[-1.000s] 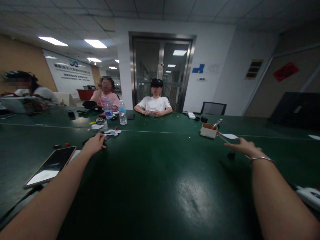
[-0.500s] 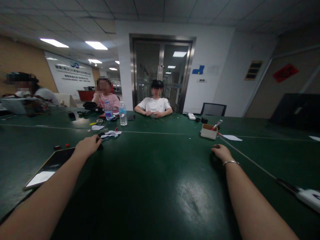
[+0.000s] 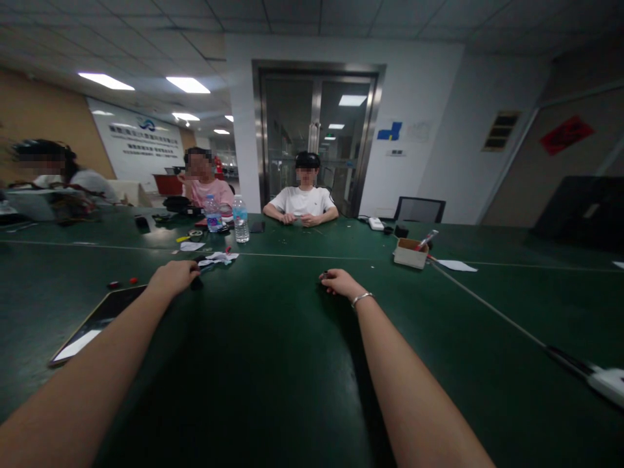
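Note:
On the left of the green table (image 3: pixel 273 325), my left hand (image 3: pixel 174 278) is closed on a small dark thing that I cannot make out, beside crumpled white paper pieces (image 3: pixel 218 259). My right hand (image 3: pixel 340 284), with a silver bracelet at the wrist, is over the middle of the table, its fingers pinched on a small dark thing too small to name. A tablet (image 3: pixel 104 318) lies partly under my left forearm. Small red and dark pieces (image 3: pixel 133 281) are just beyond the tablet.
Two water bottles (image 3: pixel 240 221) stand beyond my left hand. A small open box (image 3: pixel 411 253) holding a pen-like item is at the right, near a white paper and a cable leading to a white power strip (image 3: pixel 607 383). Several people sit around the far side.
My right hand has moved left, from near the small box to the middle of the table, still closed. My left hand has hardly moved.

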